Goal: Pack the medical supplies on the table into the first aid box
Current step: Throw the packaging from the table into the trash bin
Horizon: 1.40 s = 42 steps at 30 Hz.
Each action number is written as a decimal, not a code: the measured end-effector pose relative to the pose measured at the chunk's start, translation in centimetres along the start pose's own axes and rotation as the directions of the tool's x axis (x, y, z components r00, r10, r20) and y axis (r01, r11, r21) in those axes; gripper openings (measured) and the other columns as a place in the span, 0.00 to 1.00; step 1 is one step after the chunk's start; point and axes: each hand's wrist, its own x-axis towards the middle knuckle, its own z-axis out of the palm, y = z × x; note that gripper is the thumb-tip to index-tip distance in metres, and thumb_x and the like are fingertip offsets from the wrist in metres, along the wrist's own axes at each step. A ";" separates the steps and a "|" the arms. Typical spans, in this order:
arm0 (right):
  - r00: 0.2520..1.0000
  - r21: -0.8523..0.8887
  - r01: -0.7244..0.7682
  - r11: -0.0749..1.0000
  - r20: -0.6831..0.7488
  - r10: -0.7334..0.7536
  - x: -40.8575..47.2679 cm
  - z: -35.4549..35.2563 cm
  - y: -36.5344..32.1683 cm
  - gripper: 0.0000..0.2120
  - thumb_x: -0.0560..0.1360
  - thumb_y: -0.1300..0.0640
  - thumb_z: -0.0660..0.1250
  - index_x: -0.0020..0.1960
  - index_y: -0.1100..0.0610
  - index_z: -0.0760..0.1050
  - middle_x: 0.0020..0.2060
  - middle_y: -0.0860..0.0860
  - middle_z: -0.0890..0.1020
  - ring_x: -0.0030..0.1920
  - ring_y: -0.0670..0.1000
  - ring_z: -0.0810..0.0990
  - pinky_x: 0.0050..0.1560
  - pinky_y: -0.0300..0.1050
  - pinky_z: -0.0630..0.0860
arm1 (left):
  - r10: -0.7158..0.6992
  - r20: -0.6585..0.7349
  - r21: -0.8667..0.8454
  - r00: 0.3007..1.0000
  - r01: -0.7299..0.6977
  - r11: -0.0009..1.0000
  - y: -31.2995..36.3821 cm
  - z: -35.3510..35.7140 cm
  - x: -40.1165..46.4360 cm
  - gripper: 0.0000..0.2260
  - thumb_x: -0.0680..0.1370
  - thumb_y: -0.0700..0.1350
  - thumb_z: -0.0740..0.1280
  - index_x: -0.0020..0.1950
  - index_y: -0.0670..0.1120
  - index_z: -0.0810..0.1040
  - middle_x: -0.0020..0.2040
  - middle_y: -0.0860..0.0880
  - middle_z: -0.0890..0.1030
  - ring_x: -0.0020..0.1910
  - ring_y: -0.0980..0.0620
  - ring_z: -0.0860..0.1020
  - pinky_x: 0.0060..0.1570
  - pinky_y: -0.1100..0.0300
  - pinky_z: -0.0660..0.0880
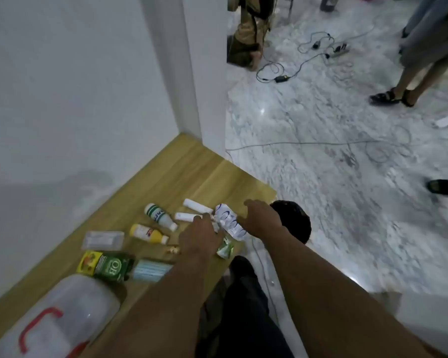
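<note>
The translucent first aid box [88,301] with a red handle lies at the table's near left. Supplies are spread over the wooden table [181,171]: a white bottle with a green label [158,215], a yellow bottle [148,233], two white tubes [195,205], a clear flat packet [102,240], a green and yellow box [106,266], a pale blue mask pack [150,270], a green sachet [225,249]. A crumpled white packet with blue print [229,222] sits between my hands. My left hand [199,236] has its fingers curled onto the packet's left edge. My right hand [261,218] touches its right side, fingers spread.
A white wall and pillar [207,73] bound the table at the back. A black stool [295,223] stands just off the table's right edge. Cables [277,73] trail over the marble floor, and other people's legs [409,73] stand at the far right.
</note>
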 end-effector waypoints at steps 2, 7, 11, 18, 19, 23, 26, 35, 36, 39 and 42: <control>0.998 0.016 -0.025 1.000 0.052 0.024 0.5 1.2 0.4 0.27 0.80 0.44 0.65 0.73 0.57 0.68 0.69 0.57 0.74 0.68 0.59 0.73 0.63 0.54 0.74 | -0.074 0.064 -0.031 0.995 0.076 0.997 0.2 1.0 0.9 0.23 0.79 0.60 0.63 0.70 0.49 0.72 0.65 0.45 0.79 0.63 0.40 0.80 0.60 0.46 0.76; 0.997 -0.030 -0.072 0.997 0.018 0.073 1.4 4.2 -0.3 0.26 0.76 0.40 0.66 0.67 0.54 0.69 0.61 0.55 0.74 0.63 0.60 0.75 0.57 0.56 0.73 | -0.160 0.100 -0.127 0.982 0.173 0.977 -0.4 3.4 1.5 0.24 0.78 0.55 0.68 0.71 0.47 0.70 0.63 0.42 0.79 0.63 0.38 0.79 0.61 0.44 0.76; 0.988 0.025 -0.151 0.988 0.021 0.151 2.4 4.7 -1.3 0.23 0.75 0.43 0.66 0.66 0.52 0.69 0.61 0.54 0.76 0.64 0.60 0.75 0.62 0.59 0.69 | -0.138 0.031 -0.144 0.990 0.141 0.980 -0.7 5.1 2.6 0.25 0.78 0.48 0.69 0.73 0.45 0.69 0.63 0.42 0.80 0.61 0.38 0.79 0.58 0.45 0.75; 0.985 0.303 -0.174 0.937 0.066 0.162 2.1 5.1 0.0 0.13 0.73 0.56 0.68 0.56 0.56 0.71 0.54 0.57 0.79 0.55 0.61 0.79 0.46 0.48 0.73 | -0.163 0.045 -0.311 0.986 0.169 0.935 0.8 4.7 2.5 0.05 0.81 0.45 0.67 0.53 0.49 0.73 0.54 0.46 0.81 0.47 0.53 0.75 0.44 0.60 0.67; 0.984 0.348 -0.178 0.920 0.061 0.168 1.8 5.3 0.2 0.10 0.74 0.57 0.67 0.54 0.57 0.72 0.51 0.58 0.81 0.53 0.61 0.80 0.44 0.47 0.71 | -0.157 0.060 -0.342 0.986 0.169 0.924 1.0 4.5 2.3 0.04 0.81 0.43 0.67 0.53 0.46 0.73 0.56 0.44 0.81 0.46 0.52 0.74 0.45 0.60 0.66; 0.979 0.483 -0.188 0.855 0.023 0.203 -0.1 5.6 1.9 0.08 0.75 0.61 0.66 0.39 0.55 0.69 0.36 0.55 0.77 0.38 0.56 0.77 0.39 0.47 0.67 | -0.120 0.084 -0.334 0.989 0.141 0.932 2.4 3.2 0.7 0.08 0.84 0.32 0.58 0.59 0.41 0.74 0.53 0.39 0.78 0.57 0.47 0.81 0.32 0.74 0.69; 0.947 0.597 -0.201 0.777 -0.084 0.310 -2.1 4.8 3.8 0.21 0.76 0.62 0.66 0.34 0.46 0.58 0.29 0.47 0.67 0.29 0.46 0.65 0.33 0.44 0.62 | -0.062 0.156 -0.317 0.986 0.110 0.942 3.1 3.3 -0.2 0.20 0.79 0.36 0.66 0.69 0.47 0.71 0.55 0.41 0.82 0.52 0.41 0.82 0.43 0.57 0.77; 0.786 0.755 -0.342 0.560 -0.097 0.610 -5.5 2.0 13.6 0.11 0.74 0.67 0.66 0.39 0.60 0.65 0.33 0.58 0.68 0.35 0.53 0.66 0.35 0.47 0.58 | 0.172 0.156 -0.296 0.973 -0.120 0.948 12.5 5.0 2.4 0.24 0.76 0.36 0.62 0.72 0.50 0.75 0.63 0.47 0.82 0.58 0.45 0.80 0.50 0.56 0.75; 0.773 0.755 -0.369 0.542 -0.074 0.630 -5.1 2.1 14.7 0.10 0.74 0.68 0.66 0.39 0.60 0.66 0.34 0.59 0.69 0.36 0.54 0.68 0.36 0.46 0.60 | 0.174 0.167 -0.283 0.970 -0.122 0.951 13.5 5.8 3.1 0.25 0.76 0.36 0.63 0.72 0.50 0.75 0.63 0.46 0.81 0.58 0.44 0.80 0.50 0.56 0.75; 0.743 0.747 -0.433 0.505 -0.022 0.669 -3.0 2.9 17.6 0.12 0.73 0.69 0.65 0.36 0.60 0.64 0.31 0.56 0.68 0.34 0.53 0.68 0.33 0.45 0.60 | 0.177 0.194 -0.222 0.965 -0.132 0.966 16.1 9.1 5.4 0.26 0.76 0.34 0.64 0.72 0.51 0.76 0.62 0.46 0.82 0.58 0.43 0.80 0.45 0.56 0.71; 0.723 0.752 -0.468 0.464 0.023 0.691 0.1 3.6 20.2 0.18 0.71 0.71 0.63 0.32 0.56 0.58 0.28 0.51 0.64 0.29 0.50 0.62 0.28 0.44 0.56 | 0.195 0.225 -0.182 0.955 -0.156 0.971 18.4 12.7 8.4 0.25 0.76 0.34 0.64 0.71 0.50 0.77 0.58 0.43 0.83 0.53 0.42 0.81 0.41 0.57 0.71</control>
